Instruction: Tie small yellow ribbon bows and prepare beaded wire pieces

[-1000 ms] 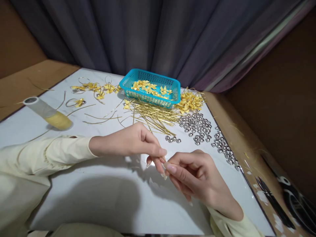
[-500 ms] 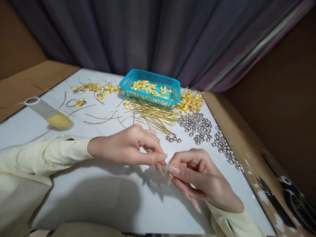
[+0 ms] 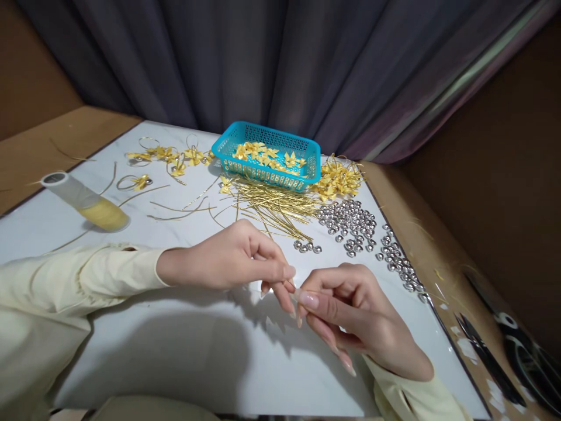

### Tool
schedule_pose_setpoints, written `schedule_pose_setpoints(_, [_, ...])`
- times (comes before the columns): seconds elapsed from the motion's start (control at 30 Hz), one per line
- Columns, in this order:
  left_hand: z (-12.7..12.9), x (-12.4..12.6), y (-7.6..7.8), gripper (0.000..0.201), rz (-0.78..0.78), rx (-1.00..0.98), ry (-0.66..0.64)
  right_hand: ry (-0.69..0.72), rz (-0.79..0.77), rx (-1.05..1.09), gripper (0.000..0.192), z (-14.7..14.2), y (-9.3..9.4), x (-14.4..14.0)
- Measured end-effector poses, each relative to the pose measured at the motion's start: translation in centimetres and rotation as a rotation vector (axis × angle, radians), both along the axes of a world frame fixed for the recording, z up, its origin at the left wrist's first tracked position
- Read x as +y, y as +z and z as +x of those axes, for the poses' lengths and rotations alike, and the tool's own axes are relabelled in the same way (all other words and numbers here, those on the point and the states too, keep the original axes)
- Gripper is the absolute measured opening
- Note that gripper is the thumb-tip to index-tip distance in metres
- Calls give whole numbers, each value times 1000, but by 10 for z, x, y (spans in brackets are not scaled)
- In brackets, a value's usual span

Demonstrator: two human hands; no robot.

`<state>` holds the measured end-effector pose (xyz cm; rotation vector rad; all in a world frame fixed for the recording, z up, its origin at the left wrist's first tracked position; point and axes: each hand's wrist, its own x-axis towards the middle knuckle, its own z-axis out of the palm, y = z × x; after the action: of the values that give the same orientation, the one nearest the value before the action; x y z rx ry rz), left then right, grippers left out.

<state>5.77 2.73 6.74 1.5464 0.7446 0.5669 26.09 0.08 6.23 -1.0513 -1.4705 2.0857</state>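
Hands (image 3: 234,256) (image 3: 362,313) pinching, tube (image 3: 83,197) (yellow-banded), silver beads (image 3: 353,221)

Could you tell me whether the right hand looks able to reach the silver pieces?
Probably yes: nothing visible stands between the right hand and the silver pieces just beyond it, though its grip looks pinched shut beside the left hand.

At the worktop (image 3: 184,374)'s far side, before the curtain (image 3: 245,64), I see the basket (image 3: 314,164) with flowers (image 3: 256,153) in it, looped flowers (image 3: 193,155) to its left and a flower heap (image 3: 337,180) just beside it on the right. In front of it I have the wires (image 3: 280,202), with the beads (image 3: 350,222) to their right. The spool (image 3: 104,215) is at left, and at far right lie the snips (image 3: 486,356), scissors (image 3: 526,356) beyond.
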Motion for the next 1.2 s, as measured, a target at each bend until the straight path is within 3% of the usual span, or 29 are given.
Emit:
schedule_pose_setpoints(0.33, [0, 4, -3, 28, -114, -89, -75, -96, 59, -52, 34, -1, 5, -5])
schedule_pose_setpoints(0.47, [-5, 6, -4, 16, -87, -112, -105, -152, 121, -115, 33, -2, 7, -8])
schedule_pose_setpoints(0.9, [-7, 5, 3, 13, -142, 30, -108, -134, 802, -257, 31, -2, -2, -9])
schedule_pose_setpoints(1.2, [-5, 7, 3, 14, -120, 47, -109, -110, 944, -335, 26, -2, 1, -8])
